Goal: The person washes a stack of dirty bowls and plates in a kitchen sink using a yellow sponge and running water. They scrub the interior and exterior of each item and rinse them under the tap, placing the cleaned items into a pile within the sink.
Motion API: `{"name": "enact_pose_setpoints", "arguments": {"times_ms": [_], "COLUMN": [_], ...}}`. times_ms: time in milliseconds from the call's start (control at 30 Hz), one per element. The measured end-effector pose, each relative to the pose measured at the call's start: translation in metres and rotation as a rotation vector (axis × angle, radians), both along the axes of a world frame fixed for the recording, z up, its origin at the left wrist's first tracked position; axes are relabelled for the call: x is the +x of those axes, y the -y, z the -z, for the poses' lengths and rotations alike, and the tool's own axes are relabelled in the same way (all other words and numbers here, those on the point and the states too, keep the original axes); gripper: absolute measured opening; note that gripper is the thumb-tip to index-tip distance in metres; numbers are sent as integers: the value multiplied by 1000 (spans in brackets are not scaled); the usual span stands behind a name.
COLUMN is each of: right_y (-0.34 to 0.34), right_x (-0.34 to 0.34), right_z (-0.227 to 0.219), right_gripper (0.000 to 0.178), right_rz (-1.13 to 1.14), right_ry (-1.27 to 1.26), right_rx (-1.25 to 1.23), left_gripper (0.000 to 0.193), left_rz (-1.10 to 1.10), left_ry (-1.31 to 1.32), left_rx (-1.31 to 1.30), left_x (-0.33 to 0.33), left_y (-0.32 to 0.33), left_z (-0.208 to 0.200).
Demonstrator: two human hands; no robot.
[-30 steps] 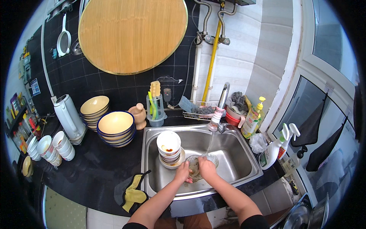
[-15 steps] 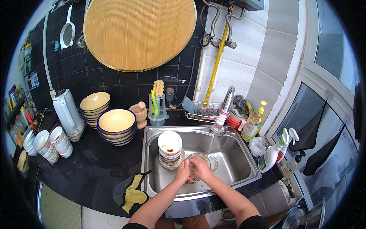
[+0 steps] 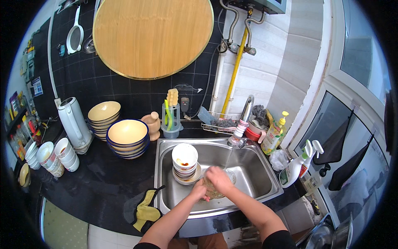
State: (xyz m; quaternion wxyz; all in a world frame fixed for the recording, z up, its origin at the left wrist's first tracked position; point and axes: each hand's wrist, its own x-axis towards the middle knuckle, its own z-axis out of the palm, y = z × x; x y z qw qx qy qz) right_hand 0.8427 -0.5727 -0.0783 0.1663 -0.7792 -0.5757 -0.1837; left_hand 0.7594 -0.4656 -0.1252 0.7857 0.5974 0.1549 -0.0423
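Washing of the glass bowl [image 3: 214, 194], low in the sink [image 3: 262, 191], appears to be the step in hand. The left hand [image 3: 199, 191] curls its fingers closely round the bowl's nine-o'clock edge; the right hand [image 3: 220, 179] bends over its top, blurred, its grip impossible to tell. Stacked white bowls [image 3: 185, 154] stand at ten o'clock, the running faucet [image 3: 238, 135] at one. The next move likely calls for a steady left hold. Compared with one second earlier, the right hand lies nearer the left.
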Motion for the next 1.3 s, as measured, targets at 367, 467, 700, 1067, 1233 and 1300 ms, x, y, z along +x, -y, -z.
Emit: {"name": "enact_pose_setpoints", "arguments": {"times_ms": [367, 467, 700, 1067, 1233, 1300], "right_y": [10, -2, 23, 17, 12, 11], "right_x": [-2, -5, -22, -44, -36, -28], "right_z": [18, 26, 8, -7, 4, 2], "right_gripper": [22, 20, 27, 34, 28, 25], "right_rz": [257, 45, 139, -68, 126, 298], "right_ry": [-73, -290, -261, -139, -362, -751], "right_rx": [-50, 124, -332, -195, 59, 242], "left_gripper": [35, 37, 42, 52, 80, 89], "left_rz": [-214, -262, -375, -184, 183, 175], "left_ry": [1, 14, 75, -47, -257, -245], "left_rx": [-22, -61, 23, -104, -262, -260], "left_x": [6, 7, 10, 18, 20, 13], "left_y": [1, 3, -5, -21, -29, -18], "left_z": [10, 3, 18, 48, 34, 17]}}
